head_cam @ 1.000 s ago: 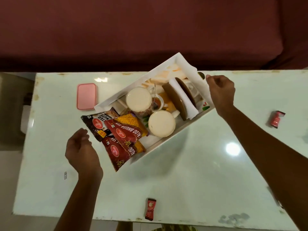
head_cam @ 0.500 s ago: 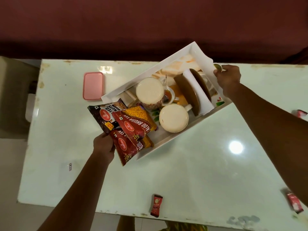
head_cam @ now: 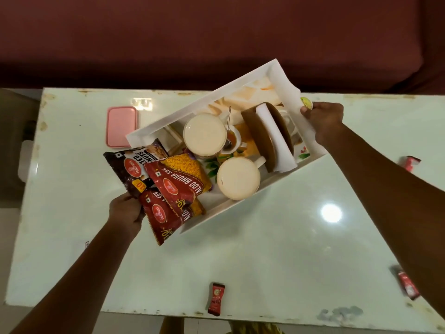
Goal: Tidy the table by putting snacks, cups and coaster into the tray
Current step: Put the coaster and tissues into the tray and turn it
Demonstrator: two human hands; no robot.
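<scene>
1. Left hand (head_cam: 125,209) closed on near end of white rectangular plastic tray (head_cam: 277,71), under overhanging red snack packets (head_cam: 168,189).
2. Right hand (head_cam: 322,121) clamped on far end.
3. Held askew over tabletop's far edge.
4. Probably stiff, moderately heavy; loaded cream ceramic cups (head_cam: 238,178) fragile, best kept level.

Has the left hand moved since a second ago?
Yes. The left hand has gone from hovering apart over the table to the tray's near end, under the snack packets.
</scene>
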